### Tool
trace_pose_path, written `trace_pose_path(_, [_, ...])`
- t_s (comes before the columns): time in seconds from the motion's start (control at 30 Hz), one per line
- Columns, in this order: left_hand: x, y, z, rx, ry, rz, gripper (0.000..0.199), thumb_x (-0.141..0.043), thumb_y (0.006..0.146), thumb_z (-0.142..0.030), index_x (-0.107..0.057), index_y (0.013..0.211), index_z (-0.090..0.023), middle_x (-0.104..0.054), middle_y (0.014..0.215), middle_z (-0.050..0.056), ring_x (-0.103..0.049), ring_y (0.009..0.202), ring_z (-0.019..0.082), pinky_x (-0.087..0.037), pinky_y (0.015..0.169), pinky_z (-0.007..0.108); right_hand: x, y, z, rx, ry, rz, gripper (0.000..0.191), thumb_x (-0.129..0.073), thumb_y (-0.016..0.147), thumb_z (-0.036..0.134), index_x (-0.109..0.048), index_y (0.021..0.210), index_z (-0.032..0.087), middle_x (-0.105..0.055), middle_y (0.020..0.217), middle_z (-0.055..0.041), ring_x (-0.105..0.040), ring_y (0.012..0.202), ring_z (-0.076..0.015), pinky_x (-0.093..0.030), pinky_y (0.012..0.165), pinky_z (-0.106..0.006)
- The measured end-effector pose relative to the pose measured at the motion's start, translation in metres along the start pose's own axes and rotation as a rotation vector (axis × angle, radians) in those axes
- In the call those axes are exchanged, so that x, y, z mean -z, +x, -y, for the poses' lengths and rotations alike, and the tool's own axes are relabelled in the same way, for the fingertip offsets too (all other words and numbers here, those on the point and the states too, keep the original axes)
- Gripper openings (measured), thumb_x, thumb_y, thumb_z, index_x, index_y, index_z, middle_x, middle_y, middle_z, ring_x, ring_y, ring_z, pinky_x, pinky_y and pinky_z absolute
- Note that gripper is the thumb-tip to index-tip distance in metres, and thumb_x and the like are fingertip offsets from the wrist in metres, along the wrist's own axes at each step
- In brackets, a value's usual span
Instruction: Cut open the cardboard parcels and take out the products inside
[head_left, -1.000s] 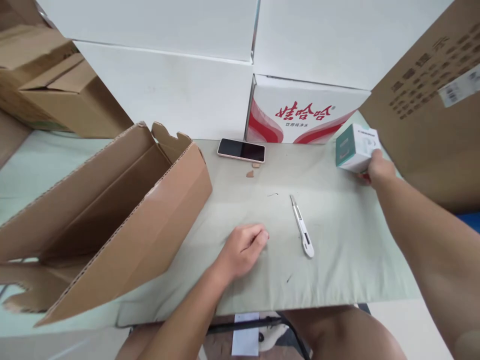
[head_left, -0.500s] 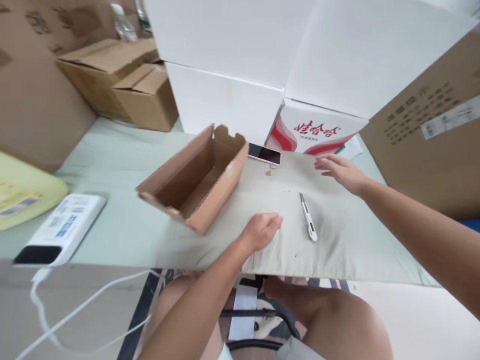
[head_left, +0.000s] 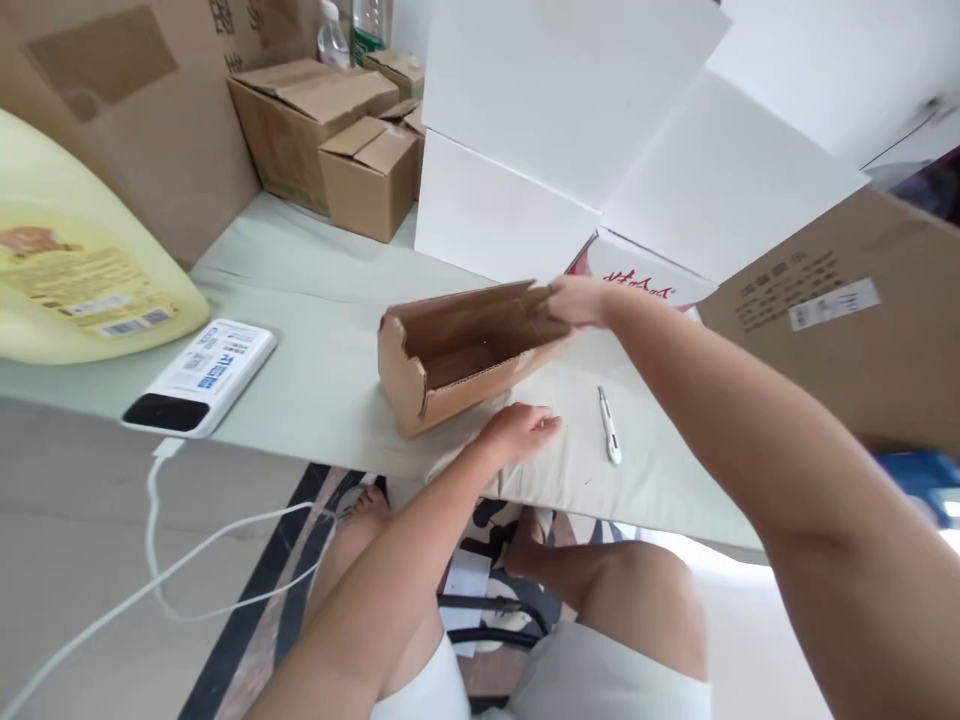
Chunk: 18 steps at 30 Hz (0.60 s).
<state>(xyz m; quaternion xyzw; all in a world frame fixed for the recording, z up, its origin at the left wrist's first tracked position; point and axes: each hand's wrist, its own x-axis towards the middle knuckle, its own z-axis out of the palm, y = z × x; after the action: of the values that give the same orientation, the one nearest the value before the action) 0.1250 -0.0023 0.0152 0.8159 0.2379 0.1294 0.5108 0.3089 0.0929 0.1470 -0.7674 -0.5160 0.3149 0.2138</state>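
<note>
An open-topped brown cardboard box (head_left: 480, 392) lies on the cloth-covered table, its hollow facing up. My right hand (head_left: 576, 301) is closed on the rim at its right end, the fingertips partly hidden by the cardboard. Just in front of the box, my left hand (head_left: 521, 432) rests on the cloth with its fingers curled in and nothing visible in them. A white utility knife (head_left: 609, 425) lies to the right of my left hand, touched by neither hand.
At the left are a white power bank (head_left: 202, 375) with a cable and a yellow jug (head_left: 82, 250). Small cartons (head_left: 367, 180) stand at the back left. White boxes (head_left: 517, 210) line the back, and a large carton (head_left: 825, 320) stands at the right.
My right hand has moved left from the open table onto the box. The box has swung round, and the phone behind it is now out of sight. My left hand stays curled.
</note>
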Motion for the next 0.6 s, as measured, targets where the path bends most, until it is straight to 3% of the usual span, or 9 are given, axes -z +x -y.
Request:
trace_pose_path(0.07, [0.005,-0.001,0.002,0.022,0.019,0.004,0.035,-0.055,0.092,-0.042,-0.05,0.064,-0.022,-0.056,0.063,0.001,-0.055,0.067,0.02,-0.033,0.064,0.031,0.009,-0.052,-0.02,-0.113,0.165,-0.161,0.018,-0.083,0.065,0.024,-0.071,0.078,0.021,-0.068,0.072,-0.0032,-0.073,0.1,-0.0332,-0.061,0.095,-0.056])
trace_pose_path(0.2, [0.008,0.001,0.0,0.021,0.042,0.04,0.022,-0.063,0.084,-0.032,-0.056,0.066,-0.021,-0.057,0.064,0.001,-0.053,0.062,0.019,-0.031,0.062,0.031,0.035,-0.15,-0.078,-0.249,0.27,-0.415,0.044,-0.069,0.071,0.036,-0.067,0.115,0.03,-0.075,0.102,-0.0039,-0.076,0.093,-0.028,-0.068,0.072,-0.044])
trace_pose_path(0.27, [0.005,0.003,-0.004,0.0,0.044,0.069,0.018,-0.064,0.083,-0.03,-0.059,0.068,-0.022,-0.059,0.065,0.001,-0.054,0.062,0.018,-0.032,0.061,0.031,0.051,-0.188,-0.115,-0.366,0.432,-0.655,0.044,-0.075,0.063,0.032,-0.067,0.106,0.031,-0.075,0.108,-0.0031,-0.075,0.103,-0.0288,-0.069,0.078,-0.04])
trace_pose_path(0.33, [0.002,0.006,-0.009,-0.02,0.047,0.091,0.016,-0.063,0.084,-0.03,-0.061,0.071,-0.022,-0.06,0.066,0.002,-0.055,0.063,0.018,-0.032,0.06,0.031,0.066,-0.217,-0.152,-0.45,0.502,-0.883,0.03,-0.069,0.061,0.03,-0.061,0.09,0.031,-0.073,0.11,-0.0052,-0.069,0.122,-0.0324,-0.067,0.089,-0.043])
trace_pose_path(0.47, [-0.008,0.015,-0.015,-0.04,0.046,0.115,0.017,-0.059,0.087,-0.03,-0.062,0.073,-0.022,-0.061,0.069,0.002,-0.054,0.062,0.018,-0.032,0.059,0.031,0.09,-0.244,-0.205,-0.543,0.498,-1.107,0.024,-0.055,0.058,0.028,-0.043,0.079,0.031,-0.067,0.115,-0.0098,-0.062,0.133,-0.0363,-0.063,0.088,-0.052])
trace_pose_path(0.6, [-0.019,0.024,-0.017,-0.058,0.05,0.119,0.016,-0.058,0.088,-0.026,-0.06,0.073,-0.022,-0.06,0.068,0.001,-0.052,0.062,0.017,-0.03,0.06,0.031,0.111,-0.227,-0.231,-0.557,0.487,-1.124,0.012,-0.049,0.075,0.024,-0.043,0.084,0.029,-0.065,0.12,-0.0091,-0.066,0.127,-0.0323,-0.065,0.083,-0.055])
